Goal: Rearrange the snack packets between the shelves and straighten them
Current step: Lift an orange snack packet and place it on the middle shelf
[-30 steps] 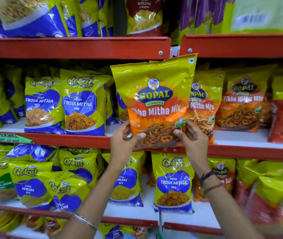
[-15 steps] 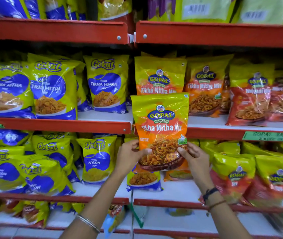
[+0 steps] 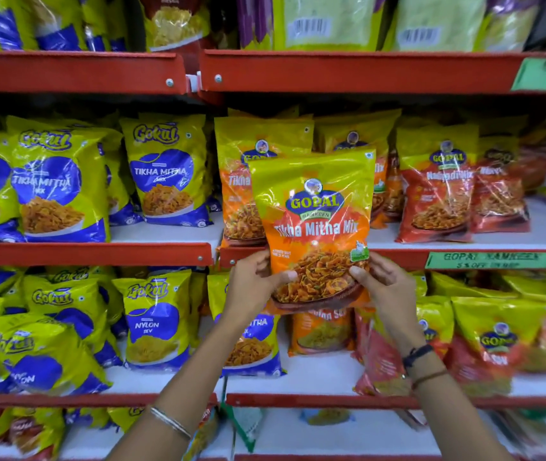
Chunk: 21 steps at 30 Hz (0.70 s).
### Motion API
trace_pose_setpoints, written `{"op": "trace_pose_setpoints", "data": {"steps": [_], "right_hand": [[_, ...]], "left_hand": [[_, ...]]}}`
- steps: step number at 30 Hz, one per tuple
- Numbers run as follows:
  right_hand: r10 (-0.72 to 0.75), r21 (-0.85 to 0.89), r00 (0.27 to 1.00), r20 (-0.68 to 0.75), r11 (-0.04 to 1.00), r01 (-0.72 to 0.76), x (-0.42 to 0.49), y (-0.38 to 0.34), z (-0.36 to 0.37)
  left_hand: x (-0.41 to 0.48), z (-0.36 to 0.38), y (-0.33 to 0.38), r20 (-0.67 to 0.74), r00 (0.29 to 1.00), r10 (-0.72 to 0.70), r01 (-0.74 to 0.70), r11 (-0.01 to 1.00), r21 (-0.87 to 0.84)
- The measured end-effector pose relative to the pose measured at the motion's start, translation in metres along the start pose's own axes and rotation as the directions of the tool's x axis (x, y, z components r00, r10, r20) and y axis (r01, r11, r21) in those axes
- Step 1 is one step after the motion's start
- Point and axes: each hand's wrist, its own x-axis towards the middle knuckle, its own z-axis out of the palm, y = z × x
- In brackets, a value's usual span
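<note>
I hold a yellow-and-orange Gopal Tikha Mitha Mix packet (image 3: 314, 224) upright in front of the red middle shelf (image 3: 92, 253). My left hand (image 3: 255, 287) grips its lower left corner and my right hand (image 3: 381, 287) grips its lower right corner. Its lower edge hangs below the shelf lip. Behind it on that shelf stand more Gopal Tikha Mitha Mix packets (image 3: 235, 181). Red Gopal packets (image 3: 437, 188) stand to the right.
Yellow-and-blue Gokul packets (image 3: 165, 174) fill the left half of the middle shelf and the lower shelf (image 3: 152, 324). The upper red shelf (image 3: 348, 73) carries more packets. A green price label (image 3: 491, 260) hangs on the middle shelf's right edge.
The held packet came down from in front of the upper shelf to the middle shelf's edge, staying in both hands. The view shifted so the shelves sit differently in frame.
</note>
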Motion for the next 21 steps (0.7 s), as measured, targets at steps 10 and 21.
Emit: {"op": "trace_pose_setpoints", "data": {"steps": [10, 21], "right_hand": [[-0.172, -0.019, 0.980, -0.105, 0.985, 0.171, 0.094, -0.027, -0.041], [-0.110, -0.343, 0.993, -0.045, 0.935, 0.088, 0.143, 0.010, -0.037]], "left_hand": [[0.078, 0.091, 0.035, -0.062, 0.983, 0.172, -0.176, 0.981, -0.079], [0.133, 0.115, 0.005, -0.031, 0.994, 0.105, -0.095, 0.967, 0.235]]}}
